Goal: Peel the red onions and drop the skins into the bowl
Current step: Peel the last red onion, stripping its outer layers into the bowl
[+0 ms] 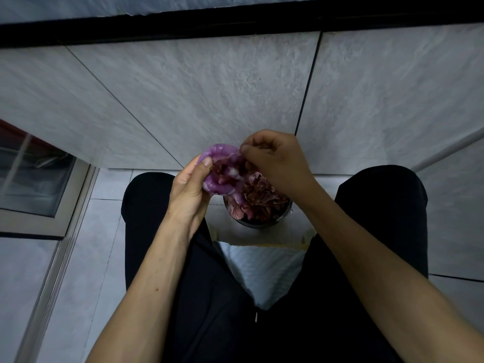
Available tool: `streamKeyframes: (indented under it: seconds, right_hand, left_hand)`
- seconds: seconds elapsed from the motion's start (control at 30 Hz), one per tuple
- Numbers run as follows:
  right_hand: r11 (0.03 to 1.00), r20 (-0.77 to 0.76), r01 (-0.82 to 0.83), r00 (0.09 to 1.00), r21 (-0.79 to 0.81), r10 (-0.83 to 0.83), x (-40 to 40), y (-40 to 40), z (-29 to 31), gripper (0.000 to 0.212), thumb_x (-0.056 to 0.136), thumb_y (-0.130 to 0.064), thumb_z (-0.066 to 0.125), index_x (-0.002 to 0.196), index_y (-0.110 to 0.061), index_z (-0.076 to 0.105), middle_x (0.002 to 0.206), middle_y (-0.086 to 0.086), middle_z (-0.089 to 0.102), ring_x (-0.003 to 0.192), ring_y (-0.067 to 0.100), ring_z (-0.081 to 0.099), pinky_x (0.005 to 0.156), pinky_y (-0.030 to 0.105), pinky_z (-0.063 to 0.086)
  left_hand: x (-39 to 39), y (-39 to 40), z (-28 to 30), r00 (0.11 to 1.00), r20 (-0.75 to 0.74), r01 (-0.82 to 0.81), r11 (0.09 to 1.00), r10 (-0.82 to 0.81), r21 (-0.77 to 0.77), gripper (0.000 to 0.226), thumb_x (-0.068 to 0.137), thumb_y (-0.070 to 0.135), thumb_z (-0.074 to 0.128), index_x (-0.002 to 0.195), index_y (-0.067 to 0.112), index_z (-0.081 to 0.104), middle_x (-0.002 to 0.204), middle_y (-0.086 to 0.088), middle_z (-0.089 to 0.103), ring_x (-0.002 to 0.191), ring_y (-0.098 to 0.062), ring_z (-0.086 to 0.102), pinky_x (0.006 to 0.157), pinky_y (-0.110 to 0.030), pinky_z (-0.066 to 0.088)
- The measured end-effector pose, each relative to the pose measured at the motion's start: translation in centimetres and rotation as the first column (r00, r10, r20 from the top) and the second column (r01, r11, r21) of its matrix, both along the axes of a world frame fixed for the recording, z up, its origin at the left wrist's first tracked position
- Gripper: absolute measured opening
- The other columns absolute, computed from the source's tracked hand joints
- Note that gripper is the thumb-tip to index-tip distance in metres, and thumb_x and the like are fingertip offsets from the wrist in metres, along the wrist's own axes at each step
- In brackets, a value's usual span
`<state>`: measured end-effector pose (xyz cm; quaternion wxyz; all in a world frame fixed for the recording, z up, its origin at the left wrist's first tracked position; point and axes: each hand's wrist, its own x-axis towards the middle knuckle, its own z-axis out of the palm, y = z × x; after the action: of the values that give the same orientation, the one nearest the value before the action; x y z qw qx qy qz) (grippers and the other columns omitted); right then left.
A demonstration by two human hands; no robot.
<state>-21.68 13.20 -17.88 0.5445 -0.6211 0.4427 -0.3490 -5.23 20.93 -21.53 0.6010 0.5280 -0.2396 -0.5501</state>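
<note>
My left hand (pixel 191 187) grips a red onion (pixel 221 169), purple and partly peeled, with the thumb pressed on its top. My right hand (pixel 275 158) pinches a piece of skin at the onion's upper right edge, fingers curled. Both hands hover just above a dark metal bowl (pixel 258 222) on the floor between my knees. The bowl holds a heap of dark red onion skins (pixel 259 197), and a purple onion piece lies at its left side. My hands hide part of the bowl's far rim.
I sit with legs in dark trousers (pixel 146 205) on either side of the bowl. A white cloth (pixel 262 265) lies under it on the pale tiled floor. A grey tiled wall (pixel 209 100) rises ahead. A glass-fronted cabinet (pixel 39 179) stands at the left.
</note>
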Motion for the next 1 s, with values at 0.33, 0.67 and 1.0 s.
streamKeyframes:
  seconds: [0.33,0.67,1.0]
  right_hand:
    - [0.99,0.093,0.079,0.992,0.117,-0.09,-0.4,-0.7,0.2,0.009,0.088,-0.003,0.065,0.082,-0.006,0.072,0.066,-0.002,0.071,0.056,0.013,0.066,0.057,0.021,0.054]
    - [0.976,-0.371,0.195,0.903,-0.1,-0.218,-2.2,-3.3,-5.7,0.018,0.082,-0.01,0.067,0.064,-0.01,0.069,0.064,0.004,0.068,0.057,0.016,0.06,0.059,0.026,0.052]
    - [0.995,-0.656,-0.095,0.753,-0.017,0.061,-1.9,-4.8,-10.3,0.025,0.079,-0.016,0.076,0.069,0.006,0.071,0.062,0.017,0.063,0.049,0.015,0.05,0.045,0.016,0.033]
  left_hand:
    - [0.9,-0.6,0.3,0.953,-0.228,-0.195,0.98,0.2,0.042,0.046,0.067,0.036,0.077,0.106,0.014,0.067,0.103,-0.005,0.072,0.095,-0.014,0.07,0.076,-0.028,0.06]
    - [0.1,-0.5,0.9,0.952,-0.189,-0.23,0.97,0.242,0.083,0.016,0.096,0.026,0.058,0.105,0.016,0.066,0.093,0.001,0.076,0.087,-0.009,0.072,0.071,-0.025,0.058]
    - [-0.6,-0.2,1.3,0.965,-0.118,-0.213,0.963,0.234,0.167,0.011,0.1,0.022,0.058,0.103,0.018,0.068,0.088,0.003,0.077,0.084,-0.009,0.073,0.07,-0.024,0.057]
